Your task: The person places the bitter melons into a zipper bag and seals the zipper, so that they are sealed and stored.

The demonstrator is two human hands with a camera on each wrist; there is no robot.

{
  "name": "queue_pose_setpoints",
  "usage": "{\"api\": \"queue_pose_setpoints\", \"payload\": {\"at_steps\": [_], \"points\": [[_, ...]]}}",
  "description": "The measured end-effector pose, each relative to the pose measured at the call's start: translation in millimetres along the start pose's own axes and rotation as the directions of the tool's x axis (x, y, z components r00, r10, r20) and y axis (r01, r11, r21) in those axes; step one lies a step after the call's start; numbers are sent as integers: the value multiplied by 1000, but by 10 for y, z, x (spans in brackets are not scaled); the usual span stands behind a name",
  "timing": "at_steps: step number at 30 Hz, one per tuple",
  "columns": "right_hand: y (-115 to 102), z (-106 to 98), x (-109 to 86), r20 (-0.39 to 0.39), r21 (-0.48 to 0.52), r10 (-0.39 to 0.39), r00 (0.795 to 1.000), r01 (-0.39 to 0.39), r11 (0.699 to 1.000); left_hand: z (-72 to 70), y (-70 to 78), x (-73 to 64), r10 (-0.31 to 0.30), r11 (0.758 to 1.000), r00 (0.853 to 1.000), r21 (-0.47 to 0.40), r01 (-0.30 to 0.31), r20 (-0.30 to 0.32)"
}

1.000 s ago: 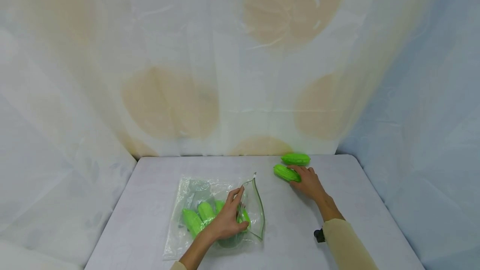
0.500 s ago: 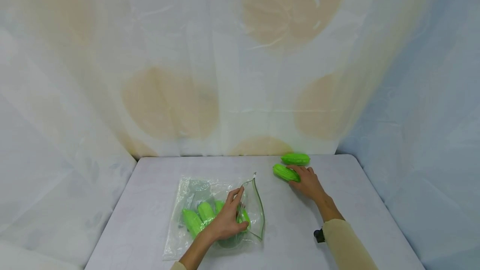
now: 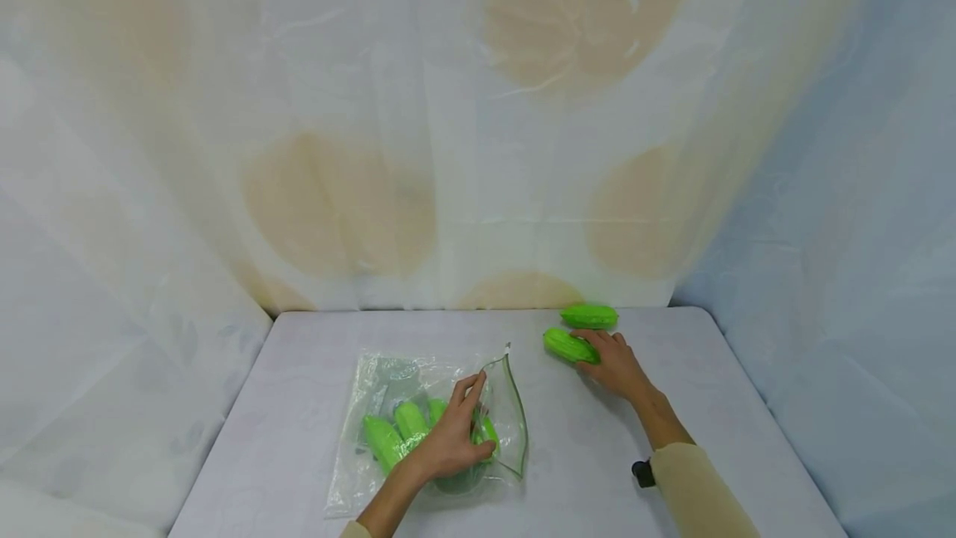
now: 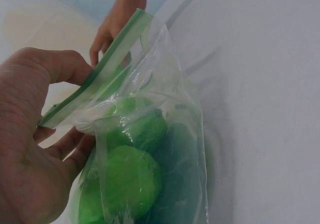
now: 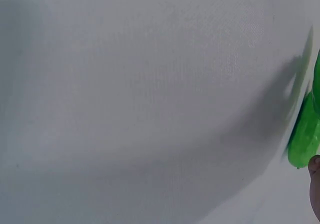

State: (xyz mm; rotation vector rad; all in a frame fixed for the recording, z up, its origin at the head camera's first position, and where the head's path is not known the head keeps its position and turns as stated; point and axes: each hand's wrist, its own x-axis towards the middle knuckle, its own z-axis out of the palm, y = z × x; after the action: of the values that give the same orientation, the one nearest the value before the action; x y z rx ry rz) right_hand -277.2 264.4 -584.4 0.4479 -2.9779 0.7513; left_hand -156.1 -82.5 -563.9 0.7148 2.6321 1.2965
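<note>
My left hand holds a clear zip bag near its mouth, which gapes toward the right. In the left wrist view the thumb lies against the green zip strip, and the other fingers are partly hidden behind the plastic. Several green ridged gourds that look like bitter melons lie inside the bag. At the back right, my right hand grips the right end of another bitter melon between thumb and fingers. Just behind that one lies one more bitter melon, untouched.
A pale cloth covers the table. Hanging sheets with orange circles enclose the back, and others close off both sides. Below the right wrist sits a small black device, by the sleeve.
My right sleeve and the black device have shifted slightly to the right. Both hands, the bag and the bitter melons stay nearly where they were.
</note>
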Motion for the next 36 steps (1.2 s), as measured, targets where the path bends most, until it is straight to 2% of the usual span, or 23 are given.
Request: {"api": "queue_pose_setpoints", "payload": {"at_steps": [5, 17, 22, 36], "points": [[-57, -30, -56, -18, 15, -47, 999, 47, 999, 11, -10, 0, 13, 1000, 1000, -2, -13, -8], [-306, -67, -239, -55, 49, -167, 984, 170, 984, 4, 8, -5, -17, 1000, 1000, 6, 17, 4], [-415, -83, -325, -78, 61, -179, 981, 184, 981, 6, 11, -4, -22, 1000, 1000, 13, 22, 6], [-658, -177, -525, -65, 76, -182, 981, 187, 979, -11, 39, -1, -34, 998, 999, 51, 33, 11]]}}
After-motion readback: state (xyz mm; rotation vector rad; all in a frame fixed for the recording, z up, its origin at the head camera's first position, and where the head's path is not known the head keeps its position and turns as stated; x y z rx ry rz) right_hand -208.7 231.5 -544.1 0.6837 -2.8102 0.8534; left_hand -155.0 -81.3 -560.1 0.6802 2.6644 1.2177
